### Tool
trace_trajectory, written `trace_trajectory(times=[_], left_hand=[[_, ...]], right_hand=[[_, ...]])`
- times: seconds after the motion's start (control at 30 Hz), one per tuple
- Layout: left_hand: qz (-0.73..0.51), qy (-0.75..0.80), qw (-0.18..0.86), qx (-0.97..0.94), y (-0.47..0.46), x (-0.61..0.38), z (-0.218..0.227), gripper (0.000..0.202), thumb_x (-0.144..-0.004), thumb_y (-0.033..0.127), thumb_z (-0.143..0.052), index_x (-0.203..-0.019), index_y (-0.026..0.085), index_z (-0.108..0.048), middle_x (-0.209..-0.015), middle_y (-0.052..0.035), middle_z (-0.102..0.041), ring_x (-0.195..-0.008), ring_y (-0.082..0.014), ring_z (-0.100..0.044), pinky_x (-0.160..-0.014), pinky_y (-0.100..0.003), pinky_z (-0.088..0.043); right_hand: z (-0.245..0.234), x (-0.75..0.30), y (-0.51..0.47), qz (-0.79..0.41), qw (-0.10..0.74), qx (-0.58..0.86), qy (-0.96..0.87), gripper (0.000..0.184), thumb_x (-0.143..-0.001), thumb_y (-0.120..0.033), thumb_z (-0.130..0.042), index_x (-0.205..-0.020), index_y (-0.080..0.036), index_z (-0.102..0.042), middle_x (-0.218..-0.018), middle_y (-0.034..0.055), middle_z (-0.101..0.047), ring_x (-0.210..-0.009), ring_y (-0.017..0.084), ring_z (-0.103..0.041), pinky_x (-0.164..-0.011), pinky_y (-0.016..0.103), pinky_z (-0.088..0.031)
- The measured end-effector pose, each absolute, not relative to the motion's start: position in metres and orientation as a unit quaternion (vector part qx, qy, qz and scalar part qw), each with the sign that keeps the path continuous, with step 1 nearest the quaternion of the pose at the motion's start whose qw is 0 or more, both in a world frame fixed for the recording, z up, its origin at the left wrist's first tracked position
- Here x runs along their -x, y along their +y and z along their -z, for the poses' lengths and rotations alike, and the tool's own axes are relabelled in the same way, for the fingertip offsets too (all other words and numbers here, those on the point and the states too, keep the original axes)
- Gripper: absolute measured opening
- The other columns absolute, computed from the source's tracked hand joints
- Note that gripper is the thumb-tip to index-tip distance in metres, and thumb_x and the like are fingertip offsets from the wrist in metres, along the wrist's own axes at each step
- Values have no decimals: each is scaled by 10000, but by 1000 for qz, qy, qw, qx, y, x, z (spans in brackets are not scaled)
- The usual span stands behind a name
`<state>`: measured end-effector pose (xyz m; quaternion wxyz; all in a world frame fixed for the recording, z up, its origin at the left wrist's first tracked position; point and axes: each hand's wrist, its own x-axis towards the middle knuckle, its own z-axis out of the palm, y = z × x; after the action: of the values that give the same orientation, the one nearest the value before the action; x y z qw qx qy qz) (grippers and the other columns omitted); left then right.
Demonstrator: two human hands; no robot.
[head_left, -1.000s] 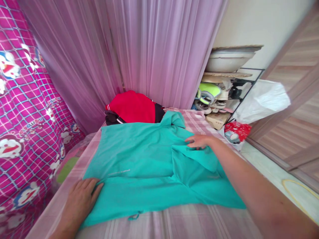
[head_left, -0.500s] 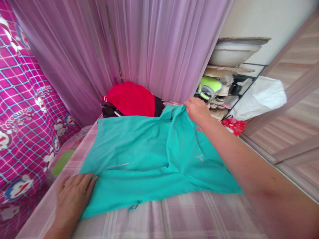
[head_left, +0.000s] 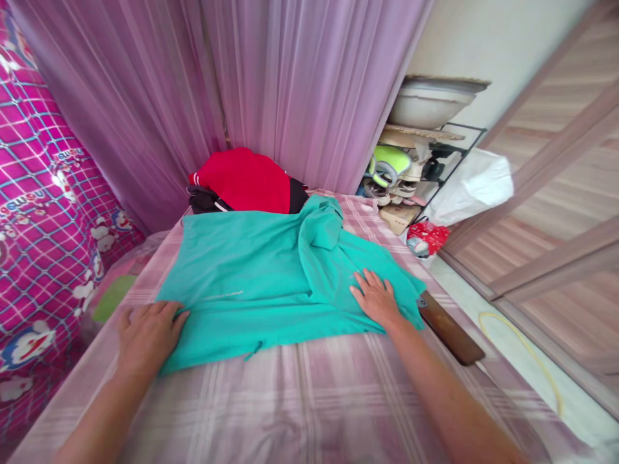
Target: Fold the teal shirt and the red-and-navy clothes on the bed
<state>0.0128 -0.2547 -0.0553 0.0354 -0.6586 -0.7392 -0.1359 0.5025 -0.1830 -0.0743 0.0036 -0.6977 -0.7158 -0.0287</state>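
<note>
A teal jacket (head_left: 251, 258) lies spread on the plaid bedcover, its far right part bunched in a rounded fold. Small lettering runs across its front, and a short cord sticks out at the near edge. My left hand (head_left: 147, 332) rests at the jacket's left edge, fingers stretched out over the cloth. On the right part of the jacket, my right hand (head_left: 374, 296) lies flat with its fingers spread. Neither hand grips the fabric.
Behind the jacket sits a red and black garment pile (head_left: 246, 180) against purple curtains (head_left: 290, 84). A phone (head_left: 452, 332) with a cable lies on the plaid bedcover (head_left: 300, 412) at right. Beyond the bed's edge stand a shoe rack (head_left: 454, 129) and a wooden wardrobe (head_left: 546, 193).
My right hand has let go of the jacket's far upper part and come nearer, now flat on the cloth. That part has dropped into a fold. The phone has come into view.
</note>
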Motion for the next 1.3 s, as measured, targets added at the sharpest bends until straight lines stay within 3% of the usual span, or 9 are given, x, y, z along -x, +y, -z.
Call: trace_trajectory(times=[0.1,0.27,0.5,0.7,0.9,1.0,1.1,1.2,1.3], left_hand=[[142,-715,108,676,-256,-34,48,366,-892,316,-418,-1059,197,-722,-1175,-166,-697,-1153,-387,-588,-1117,-670,-196],[137,-594,0,793,-265,-82,58,440,-960,426,-378,-1231,267,-686,-1316,-75,-666,-1243,-278,-567,-1125,-497,-338],[42,-603,-31,796,-268,-97,76,500,-989,499,-349,-1455,362,-467,-1570,-37,-404,-1455,-288,-345,-1181,-597,-186],[17,-608,-4,794,-265,-99,75,507,-993,508,-347,-1482,389,-410,-1589,-18,-366,-1470,-276,-318,-1192,-580,-173],[15,-614,0,789,-267,-102,74,504,-993,499,-348,-1478,384,-420,-1584,-18,-378,-1463,-279,-333,-1181,-592,-200],[24,-614,1,789,-268,-102,74,502,-991,507,-348,-1471,388,-433,-1574,-19,-398,-1459,-280,-339,-1182,-587,-202],[28,-613,-1,790,-267,-101,75,506,-992,512,-341,-1473,385,-430,-1572,-19,-404,-1457,-280,-342,-1184,-585,-198],[29,-611,-4,791,-267,-100,76,509,-993,516,-335,-1477,387,-423,-1576,-15,-397,-1461,-281,-335,-1186,-589,-189],[28,-615,-3,788,-267,-101,75,509,-990,519,-343,-1475,389,-425,-1576,-13,-398,-1462,-279,-333,-1188,-591,-180]], right_hand=[[64,-505,-187,15,-5,711,-703,556,-1008,-448,-290,-1484,-204,-443,-1579,142,-367,-1456,309,-318,-1136,590,-264],[49,-469,-202,11,68,634,-770,549,-1012,-451,-268,-1496,-252,-434,-1600,96,-338,-1471,279,-297,-1171,550,-233],[65,-442,-214,-60,17,610,-790,526,-1021,-458,-276,-1464,-262,-479,-1600,87,-338,-1464,279,-308,-1155,577,-246],[52,-418,-222,-27,77,589,-804,496,-1021,-416,-325,-1432,-218,-519,-1544,102,-438,-1406,248,-403,-1157,488,-274],[41,-410,-201,-74,91,593,-797,469,-1024,-350,-316,-1418,-237,-544,-1346,82,-637,-1198,224,-595,-988,342,-452],[28,-411,-181,-87,50,536,-838,504,-999,-268,-377,-1499,-306,-431,-1283,52,-670,-1112,213,-639,-907,307,-474],[16,-410,-164,-90,-21,477,-874,453,-959,-215,-446,-1359,-374,-588,-1201,2,-707,-1064,196,-655,-858,275,-466],[16,-410,-153,-61,-38,517,-853,295,-940,-251,-493,-1111,-282,-732,-1094,50,-743,-1019,230,-670,-827,302,-467],[27,-410,-151,-30,-13,574,-818,343,-984,-271,-405,-1164,-197,-687,-1134,129,-725,-1018,263,-672,-823,347,-473]])
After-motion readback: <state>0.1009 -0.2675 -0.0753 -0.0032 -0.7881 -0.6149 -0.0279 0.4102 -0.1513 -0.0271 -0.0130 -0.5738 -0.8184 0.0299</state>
